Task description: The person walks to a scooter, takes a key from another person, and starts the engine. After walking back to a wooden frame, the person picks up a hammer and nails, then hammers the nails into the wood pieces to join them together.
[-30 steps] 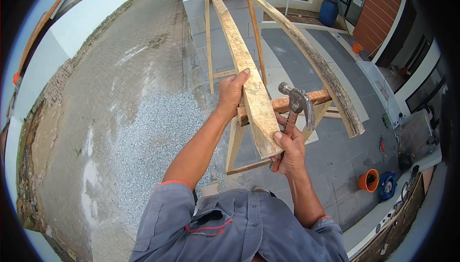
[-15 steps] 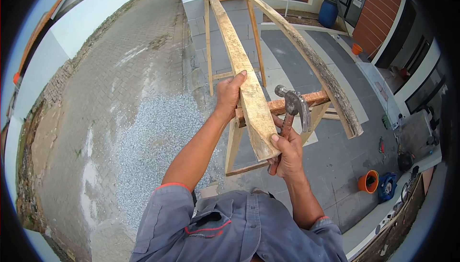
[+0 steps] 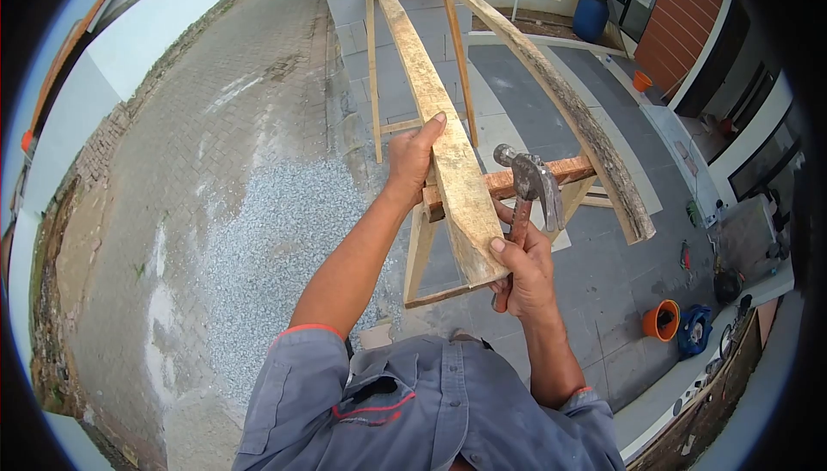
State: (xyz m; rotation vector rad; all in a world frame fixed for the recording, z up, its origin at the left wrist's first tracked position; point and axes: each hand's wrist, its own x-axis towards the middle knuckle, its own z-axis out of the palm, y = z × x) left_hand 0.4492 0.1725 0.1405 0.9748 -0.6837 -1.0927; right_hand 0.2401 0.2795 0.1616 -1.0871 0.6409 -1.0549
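A long pale wooden plank (image 3: 457, 170) runs away from me across two wooden trestles. My left hand (image 3: 412, 159) is closed around its left edge, thumb on top. At the near end, my right hand (image 3: 527, 271) is closed around a claw hammer (image 3: 522, 217) while its thumb presses on the plank. The hammer's worn metal head points up, beside the plank's right edge. Under the plank lies the near trestle's reddish crossbar (image 3: 560, 171). To the right, a second plank with a bark edge (image 3: 594, 131) rests on the same trestles.
A heap of grey gravel (image 3: 276, 256) lies on the paved lane to the left. A pale block wall (image 3: 398, 40) stands behind the far trestle. On the right are an orange bucket (image 3: 662, 320), a blue item (image 3: 694, 331) and a blue barrel (image 3: 590, 15).
The view has shifted slightly, with the scene a little higher in it. The plank's near end and the hammer sit slightly further right. Both hands keep their grips.
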